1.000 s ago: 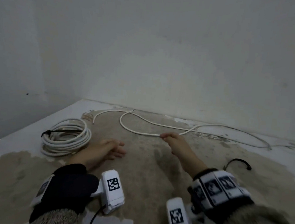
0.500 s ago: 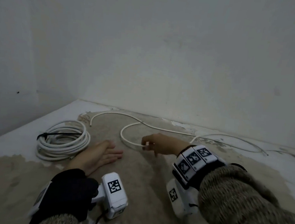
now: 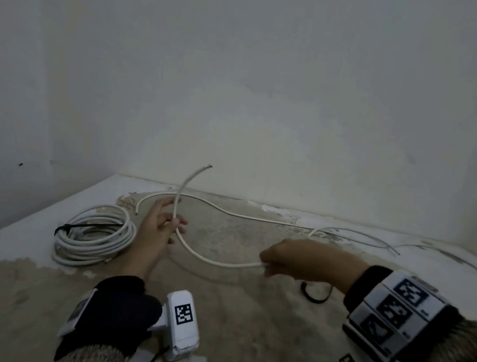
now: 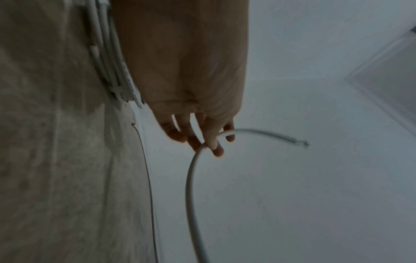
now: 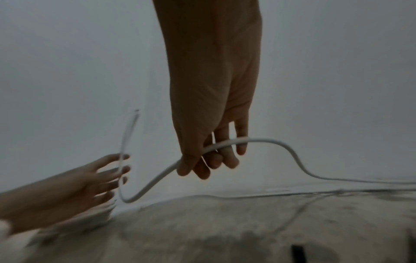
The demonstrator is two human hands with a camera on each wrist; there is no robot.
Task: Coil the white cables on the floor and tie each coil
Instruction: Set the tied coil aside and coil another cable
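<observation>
A loose white cable hangs in an arc above the floor between my two hands. My right hand grips it with fingers curled round it, shown clearly in the right wrist view. My left hand is raised at the left and pinches the cable between thumb and fingers. The cable's cut end sticks up above the left hand. A finished white coil bound by a black tie lies on the floor left of the left hand.
A second loose white cable runs along the floor near the back wall. A black tie lies on the floor under my right forearm. Thinner cable strands trail off to the right. Walls close the corner behind and at the left.
The right hand lifted the cable off the floor and drew it nearer. The left hand rose from the floor and took hold near the cable's end, which now points upward.
</observation>
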